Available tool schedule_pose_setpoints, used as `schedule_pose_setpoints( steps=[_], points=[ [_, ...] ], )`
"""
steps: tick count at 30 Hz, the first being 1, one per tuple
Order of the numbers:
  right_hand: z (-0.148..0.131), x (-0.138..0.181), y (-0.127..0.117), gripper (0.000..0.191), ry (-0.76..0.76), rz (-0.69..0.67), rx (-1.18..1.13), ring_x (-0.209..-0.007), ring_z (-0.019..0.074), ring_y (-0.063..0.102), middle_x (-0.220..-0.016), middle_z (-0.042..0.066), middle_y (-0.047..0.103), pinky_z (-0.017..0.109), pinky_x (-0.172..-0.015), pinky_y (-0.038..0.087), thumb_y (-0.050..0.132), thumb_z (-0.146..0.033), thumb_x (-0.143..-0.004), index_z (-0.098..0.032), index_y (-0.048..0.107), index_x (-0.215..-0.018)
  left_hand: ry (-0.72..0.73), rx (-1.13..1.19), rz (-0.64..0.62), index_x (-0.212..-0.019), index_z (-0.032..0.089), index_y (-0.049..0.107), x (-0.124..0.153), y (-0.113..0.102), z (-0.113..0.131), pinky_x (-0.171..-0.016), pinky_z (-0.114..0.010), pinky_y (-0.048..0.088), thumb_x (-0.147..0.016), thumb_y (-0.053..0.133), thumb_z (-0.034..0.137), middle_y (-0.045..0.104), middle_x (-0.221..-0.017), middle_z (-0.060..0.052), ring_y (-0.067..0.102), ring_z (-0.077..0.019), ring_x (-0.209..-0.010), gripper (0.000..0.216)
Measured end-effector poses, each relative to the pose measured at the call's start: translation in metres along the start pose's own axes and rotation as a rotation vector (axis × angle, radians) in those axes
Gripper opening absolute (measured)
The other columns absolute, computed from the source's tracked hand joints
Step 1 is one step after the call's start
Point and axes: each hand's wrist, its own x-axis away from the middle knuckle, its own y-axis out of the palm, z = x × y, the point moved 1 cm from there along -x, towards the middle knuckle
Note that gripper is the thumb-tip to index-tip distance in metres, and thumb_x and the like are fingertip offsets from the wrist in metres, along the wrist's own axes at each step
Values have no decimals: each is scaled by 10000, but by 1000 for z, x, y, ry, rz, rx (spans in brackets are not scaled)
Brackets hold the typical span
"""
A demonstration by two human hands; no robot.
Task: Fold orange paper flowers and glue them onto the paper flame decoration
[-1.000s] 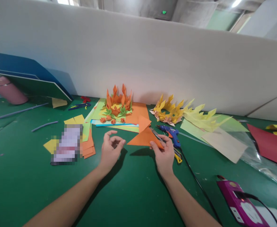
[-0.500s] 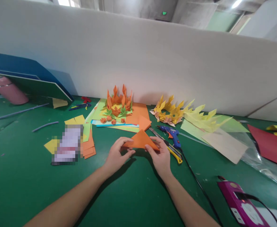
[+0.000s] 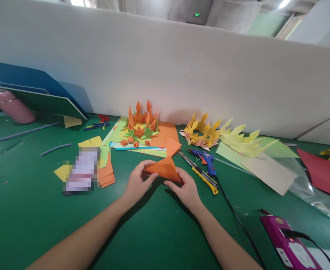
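A sheet of orange paper (image 3: 165, 168), folded into a triangle, is held above the green table in front of me. My left hand (image 3: 139, 182) pinches its left corner, thumb in front along the lower edge and fingers behind. At the right corner my right hand (image 3: 186, 189) has its fingers curled around the paper, while its thumb lies just below the lower edge. Beyond the hands stand an orange paper crown (image 3: 142, 120) and several small orange paper flowers (image 3: 136, 144). Close to my right hand lie a yellow-handled utility knife (image 3: 206, 182) and a blue hot glue gun (image 3: 207, 162).
A pixelated phone (image 3: 82, 170) lies at left beside orange paper squares (image 3: 107, 178). Yellow paper crowns (image 3: 201, 133) stand at the back right. The glue gun's cord runs forward near a magenta power strip (image 3: 288, 240). A pink bottle (image 3: 11, 107) and a white partition (image 3: 165, 71) border the table.
The paper triangle has turned clockwise, its right corner dropping. My right thumb has slid off its front face to below the edge, and the right hand has shifted slightly left and down.
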Motion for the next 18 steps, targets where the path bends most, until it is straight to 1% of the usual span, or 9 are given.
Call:
schedule_pose_setpoints(
  steps=[3,6,9,11,13,15,18],
  points=[
    [-2,0,0,41,-72,10,54,-769,210,647,-828,44,693,340,-735,522,669,-255,-700,-216,676,-709,110,-98,15,-1049,226,599,0,-1,-1,-766,-351,538,-702,651,191,532,-1090,-74,584,-207,-963,352],
    [-2,0,0,58,-47,18,40,-719,198,641,-770,34,692,325,-697,520,648,-245,-715,-222,687,-679,244,-273,33,-969,240,650,1,-1,-1,-885,-416,488,-664,675,119,481,-1141,-75,523,-240,-1076,329],
    [-1,1,0,84,-20,13,41,-692,190,620,-722,27,669,316,-673,507,632,-256,-737,-224,692,-687,305,-414,39,-849,234,675,2,-2,0,-914,-456,459,-667,675,94,507,-1155,-74,494,-267,-1116,230],
    [1,1,-1,90,-40,26,50,-730,195,617,-764,34,661,326,-696,501,626,-260,-747,-228,693,-696,324,-488,52,-789,233,680,2,-3,1,-902,-465,454,-693,671,110,543,-1136,-71,496,-273,-1108,156],
    [3,1,-2,82,-81,62,82,-822,214,612,-856,51,651,357,-755,490,637,-269,-746,-233,698,-706,364,-526,61,-752,229,680,2,-5,4,-914,-474,434,-727,659,140,573,-1115,-71,513,-266,-1079,95],
    [5,0,-4,86,-126,107,134,-906,232,589,-943,65,628,391,-809,470,644,-288,-753,-241,705,-713,432,-526,62,-744,228,676,3,-6,7,-935,-473,412,-756,643,164,603,-1087,-70,528,-257,-1064,73],
    [6,-1,-6,107,-185,149,207,-955,240,552,-1038,73,594,425,-840,449,642,-323,-768,-251,707,-724,537,-495,36,-753,232,669,5,-7,12,-938,-441,413,-784,623,182,658,-1017,-55,545,-241,-1058,76]
  ],
)
